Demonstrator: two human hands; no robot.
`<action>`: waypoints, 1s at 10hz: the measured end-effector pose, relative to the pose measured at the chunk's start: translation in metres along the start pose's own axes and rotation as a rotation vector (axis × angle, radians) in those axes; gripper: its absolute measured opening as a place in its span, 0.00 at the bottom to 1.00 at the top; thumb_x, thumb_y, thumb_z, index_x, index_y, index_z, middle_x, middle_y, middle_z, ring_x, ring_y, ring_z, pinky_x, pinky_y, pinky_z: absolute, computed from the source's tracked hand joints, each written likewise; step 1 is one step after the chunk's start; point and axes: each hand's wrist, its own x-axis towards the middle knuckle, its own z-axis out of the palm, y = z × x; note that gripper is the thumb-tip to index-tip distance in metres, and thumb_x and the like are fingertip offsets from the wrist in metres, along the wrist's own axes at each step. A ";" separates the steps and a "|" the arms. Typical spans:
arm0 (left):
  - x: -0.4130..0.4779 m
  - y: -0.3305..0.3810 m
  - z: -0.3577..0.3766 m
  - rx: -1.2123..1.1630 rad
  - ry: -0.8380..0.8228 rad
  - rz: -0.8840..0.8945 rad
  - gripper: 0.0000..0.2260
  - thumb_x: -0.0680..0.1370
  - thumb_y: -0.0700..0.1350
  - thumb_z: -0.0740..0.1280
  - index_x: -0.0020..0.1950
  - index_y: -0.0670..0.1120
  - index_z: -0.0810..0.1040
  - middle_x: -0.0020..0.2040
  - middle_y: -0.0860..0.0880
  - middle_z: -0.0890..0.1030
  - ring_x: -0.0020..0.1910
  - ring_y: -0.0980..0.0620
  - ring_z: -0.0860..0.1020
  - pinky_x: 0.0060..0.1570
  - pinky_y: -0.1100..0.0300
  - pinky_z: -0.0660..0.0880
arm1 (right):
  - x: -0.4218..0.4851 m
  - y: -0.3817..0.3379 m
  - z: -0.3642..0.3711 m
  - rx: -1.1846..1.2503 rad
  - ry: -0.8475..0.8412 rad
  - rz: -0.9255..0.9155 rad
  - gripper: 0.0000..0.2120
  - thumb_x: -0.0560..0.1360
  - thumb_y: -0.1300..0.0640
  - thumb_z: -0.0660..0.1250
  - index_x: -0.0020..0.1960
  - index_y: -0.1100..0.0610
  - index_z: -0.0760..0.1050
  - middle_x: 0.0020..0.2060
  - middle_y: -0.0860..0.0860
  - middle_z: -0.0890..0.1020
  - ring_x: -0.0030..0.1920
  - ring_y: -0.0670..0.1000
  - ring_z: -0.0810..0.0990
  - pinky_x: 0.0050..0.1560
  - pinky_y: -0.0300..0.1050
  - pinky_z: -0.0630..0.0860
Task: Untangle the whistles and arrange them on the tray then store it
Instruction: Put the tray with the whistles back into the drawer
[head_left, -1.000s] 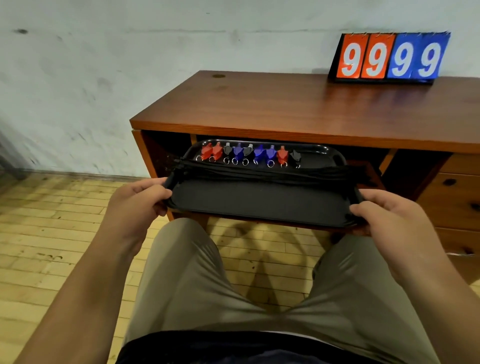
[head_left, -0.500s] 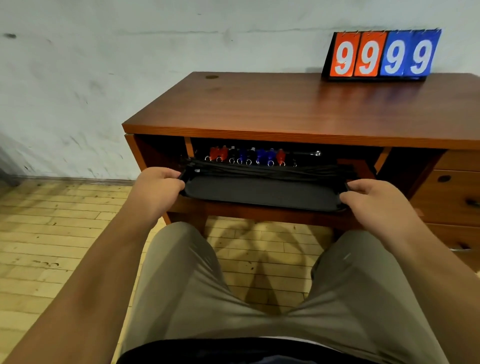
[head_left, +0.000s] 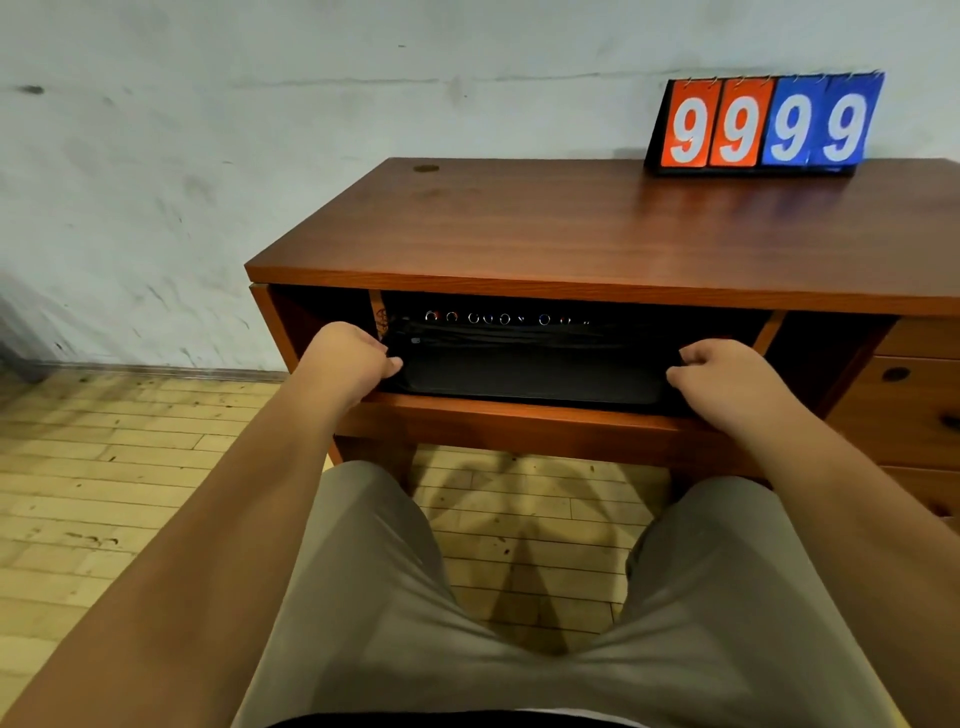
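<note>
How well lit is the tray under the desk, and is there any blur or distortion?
Head view: the tray sits in deep shadow under the desk top; of the whistles only ring glints show. Frame edges bow from the wide lens; slight softness overall.

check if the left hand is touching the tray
Touching: the head view shows the left hand with its fingertips closed on the tray at its left edge.
</note>
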 end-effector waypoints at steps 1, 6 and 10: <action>-0.003 0.001 0.003 0.038 -0.004 0.005 0.07 0.76 0.45 0.79 0.50 0.46 0.85 0.54 0.42 0.88 0.56 0.39 0.86 0.59 0.41 0.83 | 0.007 0.012 0.010 0.031 -0.012 -0.014 0.24 0.85 0.52 0.67 0.79 0.58 0.72 0.68 0.56 0.82 0.58 0.56 0.81 0.60 0.50 0.77; -0.057 -0.031 0.007 0.006 0.038 0.371 0.12 0.82 0.55 0.72 0.66 0.60 0.82 0.55 0.61 0.82 0.54 0.60 0.80 0.53 0.58 0.81 | -0.035 0.018 0.013 -0.036 0.123 -0.419 0.32 0.78 0.32 0.69 0.76 0.46 0.74 0.66 0.45 0.77 0.69 0.49 0.73 0.69 0.53 0.75; -0.051 -0.054 0.045 0.412 0.095 0.825 0.27 0.83 0.45 0.70 0.82 0.56 0.70 0.79 0.56 0.69 0.76 0.48 0.63 0.78 0.52 0.59 | -0.033 0.030 0.062 -0.204 0.376 -0.674 0.17 0.83 0.58 0.70 0.70 0.47 0.83 0.60 0.46 0.82 0.62 0.53 0.74 0.65 0.57 0.74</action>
